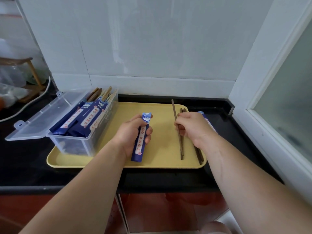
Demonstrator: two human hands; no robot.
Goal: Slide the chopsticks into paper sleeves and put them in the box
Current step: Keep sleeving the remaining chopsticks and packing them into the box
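My left hand (133,132) grips a blue paper sleeve (141,144) over the middle of the yellow tray (162,159), the sleeve's open top pointing away from me. My right hand (194,127) pinches a dark brown chopstick (174,112) that slants across the right side of the tray. More dark chopsticks (199,156) lie under that hand on the tray. The clear plastic box (87,142) stands on the tray's left end, lid open, holding several sleeved chopsticks (87,119).
More blue sleeves (206,119) lie partly hidden behind my right hand at the tray's right edge. The box lid (43,119) hangs open to the left over the black counter (22,159). A white tiled wall stands behind, a window frame (263,132) at the right.
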